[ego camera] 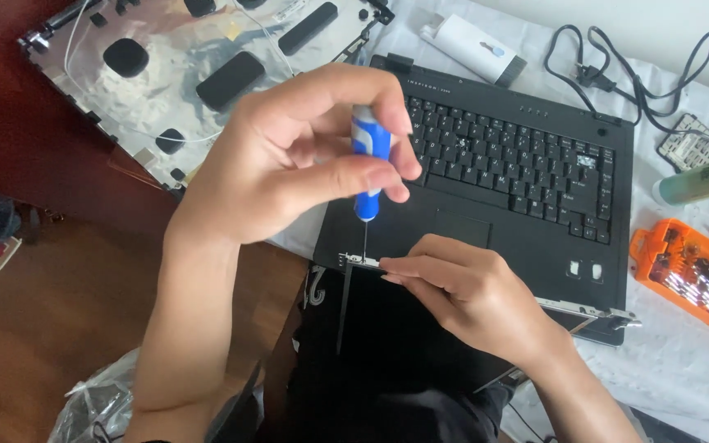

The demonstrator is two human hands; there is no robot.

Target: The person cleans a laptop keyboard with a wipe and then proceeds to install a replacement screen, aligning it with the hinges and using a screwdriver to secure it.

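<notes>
Head view: left hand [289,156] pinching blue screwdriver [369,164] upright, tip down on metal hinge [360,262] at laptop [527,221] front-left corner. Right hand [461,287] fingertips closed on hinge edge, steadying. Orange case [646,246] at right, open, holding screwdriver bits [695,287]. Screen lid [182,74] lying face-down beyond.

Home repair spot: wood floor [67,312], cloth-covered table [683,361], dismantled laptop [502,189].

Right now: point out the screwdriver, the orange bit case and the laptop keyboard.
screwdriver [370,141], head view, blue-and-white handle
orange bit case [646,244], head view, left rim
laptop keyboard [502,160], head view, middle keys
</notes>
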